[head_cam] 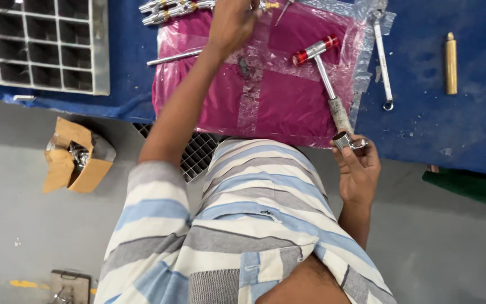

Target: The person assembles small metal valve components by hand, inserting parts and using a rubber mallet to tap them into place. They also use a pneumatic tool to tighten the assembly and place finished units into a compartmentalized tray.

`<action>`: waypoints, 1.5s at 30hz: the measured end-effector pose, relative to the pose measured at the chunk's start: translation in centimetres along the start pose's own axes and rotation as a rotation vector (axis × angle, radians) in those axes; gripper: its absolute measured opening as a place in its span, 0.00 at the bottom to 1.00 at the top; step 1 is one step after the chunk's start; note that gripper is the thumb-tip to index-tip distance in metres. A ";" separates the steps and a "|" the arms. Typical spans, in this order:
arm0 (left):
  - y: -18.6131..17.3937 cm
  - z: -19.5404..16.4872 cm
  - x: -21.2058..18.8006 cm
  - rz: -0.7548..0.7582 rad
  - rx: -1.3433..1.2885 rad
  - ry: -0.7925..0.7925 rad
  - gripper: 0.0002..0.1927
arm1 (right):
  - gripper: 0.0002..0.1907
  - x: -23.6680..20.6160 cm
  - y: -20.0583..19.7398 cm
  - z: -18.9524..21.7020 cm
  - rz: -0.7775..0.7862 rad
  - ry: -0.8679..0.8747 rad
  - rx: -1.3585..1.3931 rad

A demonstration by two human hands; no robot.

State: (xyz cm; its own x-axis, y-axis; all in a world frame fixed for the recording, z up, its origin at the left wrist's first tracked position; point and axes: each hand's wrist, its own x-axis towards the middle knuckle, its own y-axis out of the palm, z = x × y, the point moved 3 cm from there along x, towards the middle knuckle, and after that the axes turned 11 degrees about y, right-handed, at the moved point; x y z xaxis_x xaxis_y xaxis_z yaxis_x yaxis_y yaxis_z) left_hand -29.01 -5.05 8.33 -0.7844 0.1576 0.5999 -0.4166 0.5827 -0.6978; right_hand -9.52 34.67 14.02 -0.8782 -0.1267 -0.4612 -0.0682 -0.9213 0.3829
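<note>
We look down over a striped shirt [243, 225] at a blue tabletop [451, 124] that carries a magenta sheet [288, 101] under clear plastic. The left hand [233, 22] reaches far over the sheet to its far edge, where a bunch of chrome parts [170, 10] lies; the grip touches small metal pieces there, one with a brass tip [271, 5], but we cannot tell if the fingers are clenched around anything, because the frame edge cuts them. The right hand [358, 166] stays near the body, at the near edge of the tabletop, and its grip is grasping a short chrome fitting [347, 141] between thumb and fingers. Just beyond this fitting, a hammer [324, 67] with a red head lies on the sheet, its handle pointing toward the right hand. A thin chrome rod [172, 57] lies on the left edge of the sheet, beside the forearm. To the right of the sheet, a wrench [383, 62] lies on the blue surface, and further right a brass rod [451, 62], well apart from both hands. A metal grid tray [40, 42] sits at the left on the tabletop. On the grey floor [23, 236], a small cardboard box [77, 157] stands open with shiny parts inside.
</note>
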 end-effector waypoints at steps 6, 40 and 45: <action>-3.0 -13.0 -6.6 -0.154 -1.369 -0.791 0.14 | 0.16 1.7 1.7 -1.9 0.029 0.264 0.030; -15.0 -18.8 -6.9 0.209 -0.819 -0.047 0.20 | 0.16 -0.7 13.7 0.1 0.216 0.151 -0.072; -14.2 -19.9 -6.9 0.254 -0.847 -0.109 0.19 | 0.18 -0.5 12.8 0.9 0.229 0.142 -0.133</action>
State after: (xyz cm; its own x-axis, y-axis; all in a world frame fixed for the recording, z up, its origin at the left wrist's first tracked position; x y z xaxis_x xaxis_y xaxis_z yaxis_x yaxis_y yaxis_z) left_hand -8.55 1.43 21.85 -0.8643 0.3108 0.3955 0.2215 0.9411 -0.2556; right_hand -10.38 23.26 19.87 -0.7880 -0.3781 -0.4858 0.1945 -0.9017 0.3862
